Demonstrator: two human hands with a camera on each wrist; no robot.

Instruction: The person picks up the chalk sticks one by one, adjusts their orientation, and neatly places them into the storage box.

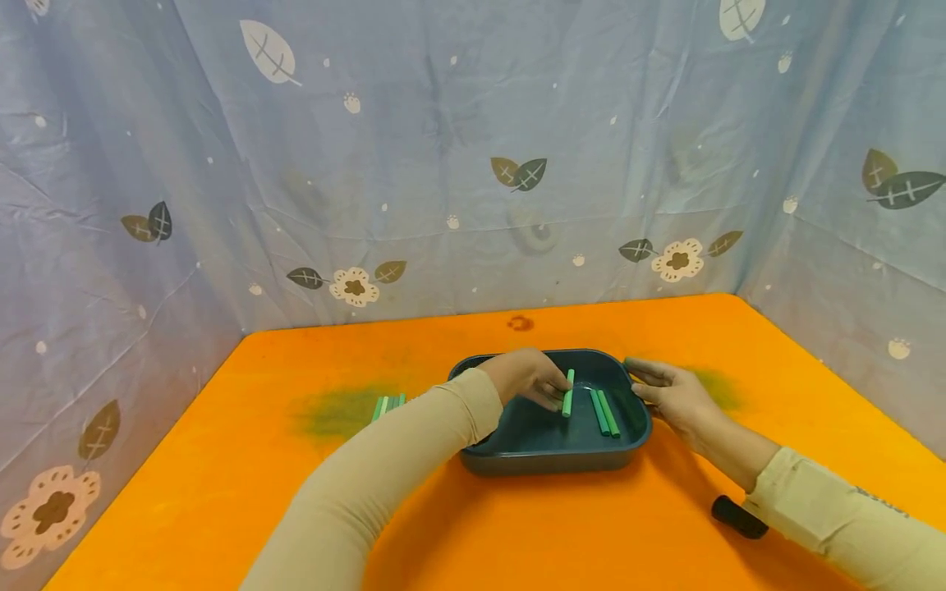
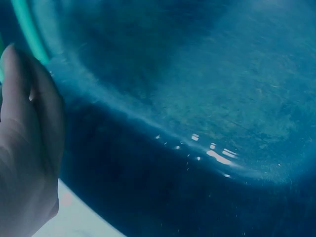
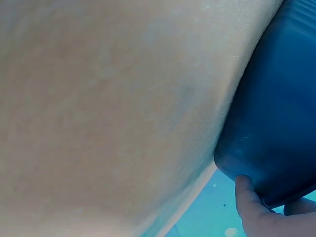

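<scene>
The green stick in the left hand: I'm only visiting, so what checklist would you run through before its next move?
1. Stick held: ok; the left hand grips the green stick.
2. Stick within the tray's rim: ok, as seen from the head view, over the dark teal tray.
3. Tray steadied: ok; the right hand touches its right end.
4. Bare floor beside the pair of sticks in the tray: ok, some shows to their left.
5. Held stick clear of the tray floor: cannot tell.
6. All sticks in the tray: not ok; several green sticks lie left of it, partly hidden by the left sleeve.
</scene>
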